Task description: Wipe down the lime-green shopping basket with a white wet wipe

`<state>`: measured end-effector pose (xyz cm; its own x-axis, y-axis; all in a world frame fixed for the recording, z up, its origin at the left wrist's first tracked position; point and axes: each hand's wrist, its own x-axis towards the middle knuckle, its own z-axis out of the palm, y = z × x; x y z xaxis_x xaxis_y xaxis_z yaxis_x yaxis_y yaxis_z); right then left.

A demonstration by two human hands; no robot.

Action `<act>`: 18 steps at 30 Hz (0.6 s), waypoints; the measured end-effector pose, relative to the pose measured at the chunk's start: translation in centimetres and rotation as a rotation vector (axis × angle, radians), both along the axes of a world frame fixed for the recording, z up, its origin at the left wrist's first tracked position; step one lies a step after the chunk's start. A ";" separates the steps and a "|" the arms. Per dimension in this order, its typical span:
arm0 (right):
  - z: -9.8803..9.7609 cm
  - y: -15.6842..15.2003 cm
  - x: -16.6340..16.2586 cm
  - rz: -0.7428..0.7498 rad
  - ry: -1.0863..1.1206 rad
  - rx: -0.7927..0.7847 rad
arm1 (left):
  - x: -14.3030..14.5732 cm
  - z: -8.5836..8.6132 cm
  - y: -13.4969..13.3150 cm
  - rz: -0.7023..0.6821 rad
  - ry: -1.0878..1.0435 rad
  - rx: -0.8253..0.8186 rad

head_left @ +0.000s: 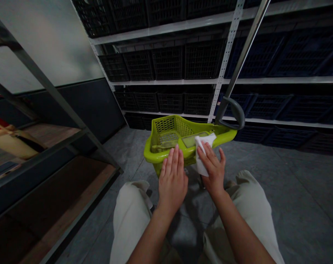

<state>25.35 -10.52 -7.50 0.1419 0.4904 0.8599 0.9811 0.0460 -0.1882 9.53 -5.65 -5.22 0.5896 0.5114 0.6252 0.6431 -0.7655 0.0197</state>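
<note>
In front of me stands a lime-green plastic shopping basket with perforated walls and a tall metal pole at its right end. A grey loop handle sits near the foot of that pole. My left hand lies against the basket's near rim, fingers straight and together, holding nothing. Under the fingers of my right hand is a white cloth, draped over the rim and pressed to it. The cloth covers part of the rim.
White metal shelving with several rows of dark crates runs along the back. At left, a metal-framed rack carries a phone and a red and tan object. Grey floor surrounds the basket.
</note>
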 end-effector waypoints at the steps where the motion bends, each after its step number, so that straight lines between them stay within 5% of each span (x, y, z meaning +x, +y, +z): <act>1: -0.1 -0.1 0.8 -0.047 0.057 0.030 | 0.0 0.0 0.0 0.003 0.004 0.001; 6: 0.2 0.0 1.2 -0.139 0.220 0.069 | 0.3 -0.1 -0.1 0.018 0.010 -0.001; 13: 1.2 0.3 -3.4 0.147 -0.082 -0.099 | 0.1 -0.4 0.1 0.009 0.006 0.018; 18: 0.4 -0.3 0.1 0.007 0.019 -0.041 | 0.0 0.0 0.1 0.008 0.011 0.014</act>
<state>25.43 -10.79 -7.14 0.1547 0.5263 0.8361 0.9769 0.0450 -0.2091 9.52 -5.59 -5.24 0.5920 0.5072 0.6263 0.6494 -0.7604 0.0019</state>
